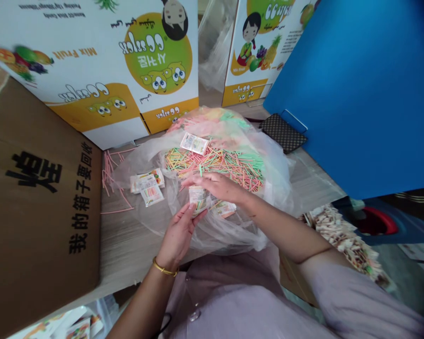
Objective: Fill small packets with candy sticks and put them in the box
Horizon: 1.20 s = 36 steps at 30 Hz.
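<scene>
My left hand [181,230], with a gold bangle at the wrist, is closed on the lower edge of a small printed candy packet [198,196]. Coloured sticks show through the packet's clear part. Just above it, my right hand [217,185] has its fingers together, pointing left. A short green candy stick [200,169] juts up from those fingers, seemingly pinched there. Behind both hands, a heap of pink, green and yellow candy sticks [229,162] lies in an open clear plastic bag [277,176]. Another packet [226,208] lies partly hidden under my right wrist.
One packet [194,143] rests on the heap; overlapping packets [151,190] lie left. Loose pink sticks [109,174] are beside a brown carton [42,202]. Printed boxes [92,70] stand behind. A checkered pouch [284,133] and blue panel [360,94] are at right.
</scene>
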Tool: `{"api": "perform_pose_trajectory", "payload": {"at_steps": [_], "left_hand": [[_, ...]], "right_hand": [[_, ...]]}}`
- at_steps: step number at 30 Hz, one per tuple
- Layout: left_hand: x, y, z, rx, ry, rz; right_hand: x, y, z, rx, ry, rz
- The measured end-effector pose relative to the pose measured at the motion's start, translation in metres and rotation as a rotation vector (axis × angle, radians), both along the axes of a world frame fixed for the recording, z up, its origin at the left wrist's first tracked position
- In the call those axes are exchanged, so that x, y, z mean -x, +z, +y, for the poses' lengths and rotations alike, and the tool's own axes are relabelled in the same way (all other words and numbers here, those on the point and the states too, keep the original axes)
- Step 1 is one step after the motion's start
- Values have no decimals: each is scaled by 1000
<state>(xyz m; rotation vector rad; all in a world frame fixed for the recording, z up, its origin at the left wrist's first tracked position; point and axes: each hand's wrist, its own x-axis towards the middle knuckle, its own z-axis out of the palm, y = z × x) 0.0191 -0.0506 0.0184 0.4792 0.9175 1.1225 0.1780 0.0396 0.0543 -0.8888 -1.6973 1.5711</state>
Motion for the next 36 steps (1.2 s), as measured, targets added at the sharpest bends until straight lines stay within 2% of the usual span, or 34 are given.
{"api": "perform_pose_trajectory", "payload": {"at_steps": [2, 4, 7, 10, 13, 18, 20, 24, 28, 29, 33, 36], "left_hand": [[1, 0, 0, -13, 16, -6], [2, 1, 1, -19, 10, -6], [4, 2, 1, -13, -13, -2], [5, 1, 0, -9, -7, -3], [6, -2, -1, -11, -4, 0], [6, -8, -2, -6, 7, -14], [5, -8, -3, -11, -18, 4], [7, -6, -6, -14, -51, 66], [13, -4, -7, 16, -74, 58], [15, -4, -7, 18, -72, 50], [22, -2, -8, 4, -55, 35], [27, -3, -7, 2, -55, 57]], "right_hand": [[1, -4, 1, 10, 44, 25], [0, -7, 2, 82, 64, 143], [-1, -7, 5, 126, 30, 243], [-2, -5, 6, 125, -23, 192], [-1, -4, 6, 102, 5, 135], [1, -4, 2, -134, 140, -178], [2, -5, -1, -167, 150, -199], [2, -9, -5, -138, 11, -110], [3, -10, -6, -114, 189, -228], [4, -9, -5, -99, 186, -210], [9, -11, 0, 31, 18, -20], [15, -17, 6, 52, 135, -114]]}}
